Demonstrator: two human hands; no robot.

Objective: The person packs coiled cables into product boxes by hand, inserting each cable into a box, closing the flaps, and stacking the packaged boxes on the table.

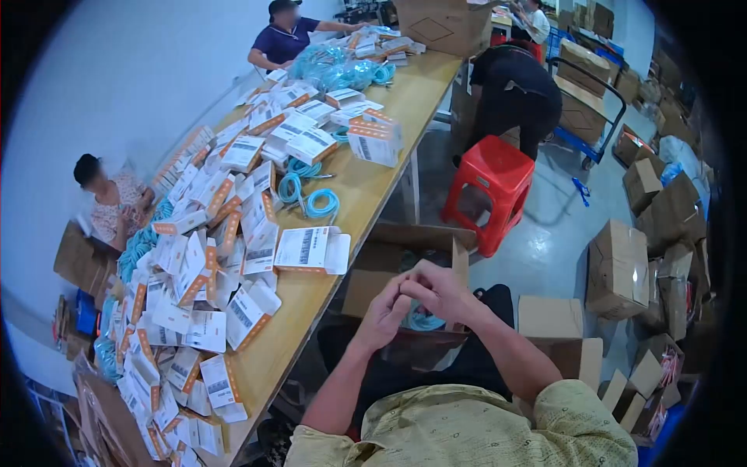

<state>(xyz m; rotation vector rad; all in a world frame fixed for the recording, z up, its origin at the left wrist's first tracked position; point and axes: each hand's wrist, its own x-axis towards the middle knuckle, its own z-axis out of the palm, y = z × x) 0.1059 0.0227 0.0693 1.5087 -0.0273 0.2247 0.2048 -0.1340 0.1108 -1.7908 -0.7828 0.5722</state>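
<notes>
My left hand [384, 314] and my right hand [437, 293] meet in front of my body, fingers curled and touching. Whatever is between them, if anything, is hidden by the fingers. Just below my hands shows a coiled teal cable [425, 321]; whether it hangs from them or lies lower down, I cannot tell. Beyond them an open cardboard box [366, 289] stands beside the table. On the wooden table [299, 311] to my left lie many white-and-orange small boxes [305, 247], several with open flaps, and loose teal cable coils [321, 203].
A red plastic stool [495, 180] stands ahead, near a bending person in dark clothes [515, 86]. Two people sit across the table; another is at the far back. Cardboard cartons [617, 268] line the right side, and a blue trolley [580, 136] stands farther off.
</notes>
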